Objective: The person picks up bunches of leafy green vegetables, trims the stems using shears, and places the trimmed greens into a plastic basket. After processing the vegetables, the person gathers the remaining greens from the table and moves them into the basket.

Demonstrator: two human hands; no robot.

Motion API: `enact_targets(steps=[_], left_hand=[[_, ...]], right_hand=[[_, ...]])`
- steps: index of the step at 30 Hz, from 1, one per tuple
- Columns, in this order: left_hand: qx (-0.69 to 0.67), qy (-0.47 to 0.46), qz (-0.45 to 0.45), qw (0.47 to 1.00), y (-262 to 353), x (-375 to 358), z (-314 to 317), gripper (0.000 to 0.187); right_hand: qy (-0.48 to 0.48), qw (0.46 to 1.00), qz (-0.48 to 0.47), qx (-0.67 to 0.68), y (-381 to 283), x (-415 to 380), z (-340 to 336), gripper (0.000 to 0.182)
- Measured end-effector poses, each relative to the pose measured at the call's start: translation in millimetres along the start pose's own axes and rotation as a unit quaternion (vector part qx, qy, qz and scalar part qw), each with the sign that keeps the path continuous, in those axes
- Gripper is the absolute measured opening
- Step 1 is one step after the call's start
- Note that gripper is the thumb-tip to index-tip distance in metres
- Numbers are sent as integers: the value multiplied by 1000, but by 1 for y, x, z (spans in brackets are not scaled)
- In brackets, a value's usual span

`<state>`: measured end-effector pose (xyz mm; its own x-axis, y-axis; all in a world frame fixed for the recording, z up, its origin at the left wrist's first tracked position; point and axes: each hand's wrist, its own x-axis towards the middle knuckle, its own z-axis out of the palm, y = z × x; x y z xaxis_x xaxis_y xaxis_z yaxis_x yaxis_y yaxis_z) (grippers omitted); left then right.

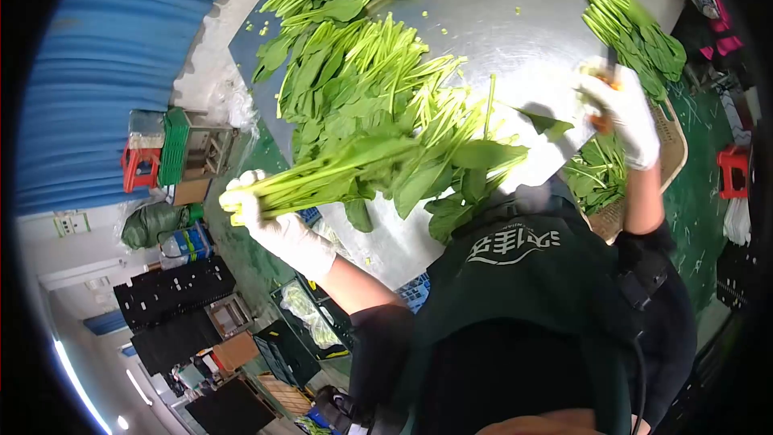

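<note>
My left hand (278,229), in a white glove, is closed around the stems of a bunch of leafy greens (346,169). The leaves of that bunch point right, over the near edge of the metal table (491,8). My right hand (632,113), also gloved in white, grips a tool with an orange handle and a dark part, blurred, which looks like a knife (600,119). A pile of loose greens (338,72) lies on the table beyond my left hand. Near my right hand rests another bunch of greens (632,28).
A tan basket (672,141) with greens (596,173) in it stands below the table at right. On the left are a red stool (141,165), a black crate with bagged greens (310,314) and a blue curtain (121,64). A second red stool (733,171) is far right.
</note>
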<state>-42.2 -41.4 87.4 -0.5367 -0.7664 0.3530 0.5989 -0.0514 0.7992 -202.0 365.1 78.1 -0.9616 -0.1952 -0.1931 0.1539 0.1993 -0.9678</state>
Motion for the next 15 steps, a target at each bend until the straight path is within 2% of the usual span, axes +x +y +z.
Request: enact_targets(steps=[2,3,4,5,6,8,10,12,13,14,15], left_hand=[[-34,8,7,999,3,5,-10,36],[-131,-36,-12,991,-1,9,-17,35],[-228,-79,-33,970,-8,10,-21,34],[-270,-73,-47,959,-17,9,-19,34],[-312,-112,-75,941,-24,9,-14,32],[-386,-131,-113,906,-44,6,3,29],[-405,-158,-172,884,-64,3,23,29],[-437,-263,-210,834,-91,-4,48,32],[-406,-223,-248,851,-100,-17,64,36],[-385,-220,-287,849,-114,-26,79,37],[-333,-201,-316,865,-121,-40,99,37]], right_hand=[[-45,997,32,-52,28,-2,-63,16],[-43,997,31,-49,43,-4,-80,16],[-27,980,25,-196,59,-7,-94,20],[-10,940,20,-340,77,-11,-106,25],[60,839,-87,-533,95,-14,-108,32],[89,880,-83,-459,109,-11,-100,30],[37,967,-106,-228,95,-8,-70,36],[-53,987,-149,31,88,1,-28,47],[-151,973,-44,169,76,3,-5,55],[-222,968,66,90,58,9,10,57],[-267,919,-289,-31,85,28,19,62]])
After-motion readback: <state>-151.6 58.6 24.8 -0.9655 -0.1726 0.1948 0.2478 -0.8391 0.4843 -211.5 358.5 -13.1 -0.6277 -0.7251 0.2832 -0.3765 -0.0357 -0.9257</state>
